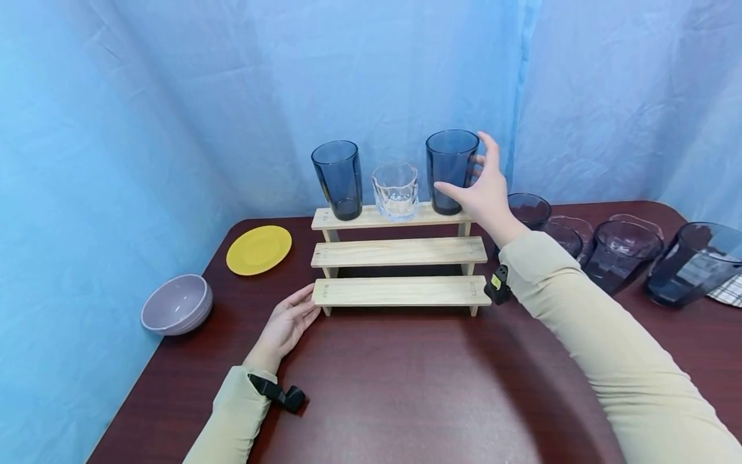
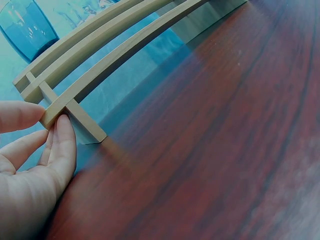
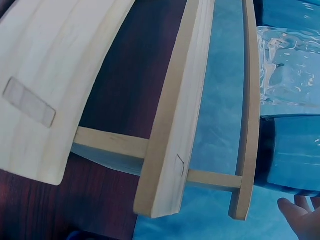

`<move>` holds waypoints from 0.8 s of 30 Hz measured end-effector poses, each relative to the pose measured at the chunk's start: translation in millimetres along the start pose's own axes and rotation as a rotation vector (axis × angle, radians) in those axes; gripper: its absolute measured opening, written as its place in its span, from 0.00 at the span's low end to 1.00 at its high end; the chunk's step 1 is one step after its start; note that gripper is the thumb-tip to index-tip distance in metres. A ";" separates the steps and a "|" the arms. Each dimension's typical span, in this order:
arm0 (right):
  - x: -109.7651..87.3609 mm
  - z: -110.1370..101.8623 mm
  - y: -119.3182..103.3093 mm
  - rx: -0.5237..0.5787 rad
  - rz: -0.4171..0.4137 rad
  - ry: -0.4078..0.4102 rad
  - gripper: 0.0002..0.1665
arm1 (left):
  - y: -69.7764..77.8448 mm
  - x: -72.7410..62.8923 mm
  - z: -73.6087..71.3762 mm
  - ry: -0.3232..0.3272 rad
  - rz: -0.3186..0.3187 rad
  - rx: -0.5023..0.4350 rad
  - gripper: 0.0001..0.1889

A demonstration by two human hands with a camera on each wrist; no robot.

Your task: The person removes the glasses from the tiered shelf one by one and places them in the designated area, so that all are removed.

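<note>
A three-step wooden display rack (image 1: pixel 400 252) stands on the table. My left hand (image 1: pixel 288 324) pinches the left end of its lowest step, the thumb and fingers on either side of the board in the left wrist view. On the top step stand a tall blue-grey glass (image 1: pixel 338 177) at left, a short clear glass (image 1: pixel 396 192) in the middle and another tall blue-grey glass (image 1: pixel 448 171) at right. Around the right side of that last glass curves my right hand (image 1: pixel 485 191), thumb in front and fingers spread; the right wrist view shows a gap between fingertips and glass.
Several dark glasses (image 1: pixel 621 254) stand at the right, some partly behind my right arm, with a checked cloth (image 1: pixel 729 290) near them. At left are a yellow plate (image 1: pixel 259 250) and a lilac bowl (image 1: pixel 178 304). Blue curtains (image 1: pixel 278 96) hang behind the table.
</note>
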State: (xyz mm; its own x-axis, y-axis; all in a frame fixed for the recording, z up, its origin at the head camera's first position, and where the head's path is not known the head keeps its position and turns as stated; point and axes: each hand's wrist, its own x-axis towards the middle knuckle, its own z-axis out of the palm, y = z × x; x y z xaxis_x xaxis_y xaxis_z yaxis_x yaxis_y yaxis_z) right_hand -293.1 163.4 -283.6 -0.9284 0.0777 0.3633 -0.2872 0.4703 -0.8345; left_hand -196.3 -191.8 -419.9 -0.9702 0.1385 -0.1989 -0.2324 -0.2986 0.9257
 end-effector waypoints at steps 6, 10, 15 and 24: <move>0.6 3.4 2.4 -0.007 -0.005 0.007 0.58 | -0.4 -1.1 -2.5 -0.012 -0.010 -0.011 0.29; 2.3 5.2 4.2 -0.007 -0.022 0.017 0.58 | -0.8 -1.4 -3.4 -0.009 -0.011 -0.030 0.29; 3.9 6.3 5.9 -0.017 -0.028 0.037 0.57 | 0.9 -0.1 -2.9 -0.016 -0.002 -0.020 0.29; -2.9 9.1 5.9 -0.009 -0.070 0.087 0.57 | -0.9 -0.2 -1.4 -0.018 -0.002 -0.011 0.29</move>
State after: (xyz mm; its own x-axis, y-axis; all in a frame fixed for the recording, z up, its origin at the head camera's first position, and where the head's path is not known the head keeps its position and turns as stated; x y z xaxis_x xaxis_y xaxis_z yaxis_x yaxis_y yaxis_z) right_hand -294.2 157.9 -293.3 -0.8823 0.1201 0.4551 -0.3478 0.4852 -0.8023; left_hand -196.0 -192.9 -421.2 -0.9685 0.1556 -0.1945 -0.2347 -0.3085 0.9218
